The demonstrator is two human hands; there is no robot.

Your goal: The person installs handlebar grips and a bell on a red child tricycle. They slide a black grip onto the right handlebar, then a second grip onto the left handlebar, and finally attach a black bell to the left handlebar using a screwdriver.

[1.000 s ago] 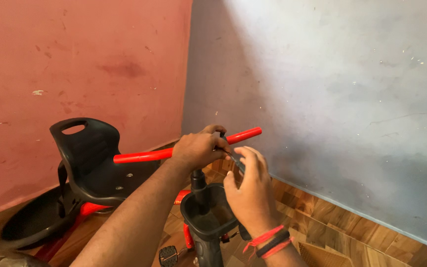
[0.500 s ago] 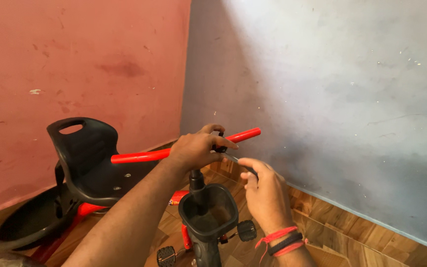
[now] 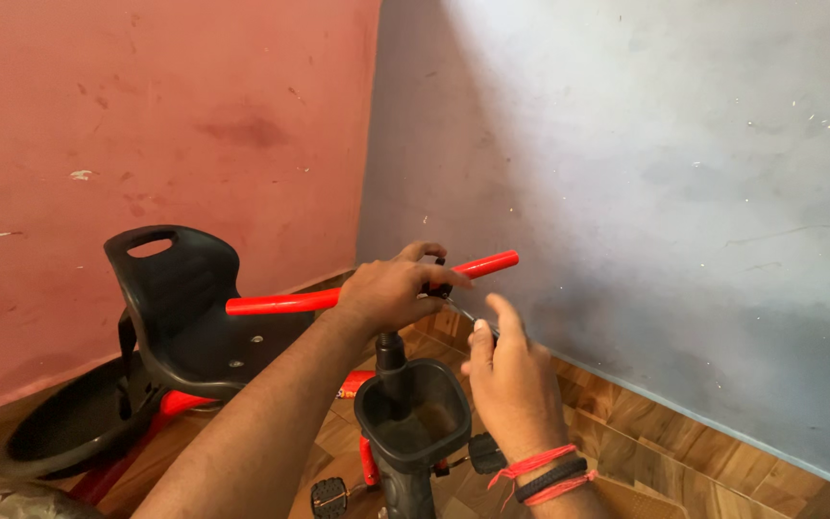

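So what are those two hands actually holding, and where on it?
The left hand grips the red handlebar at its middle, above the black stem. The right hand pinches a thin metal tool there; its kind cannot be told.

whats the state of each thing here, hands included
left hand: closed around the middle of the handlebar
right hand: pinching a thin metal tool below the bar
handlebar: red, mounted on the stem, tilted
basket: black, empty
seat: black, upright, unoccupied
pedals: untouched

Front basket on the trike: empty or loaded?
Empty. The black basket shows only its bare inside; the steering post passes just behind it.
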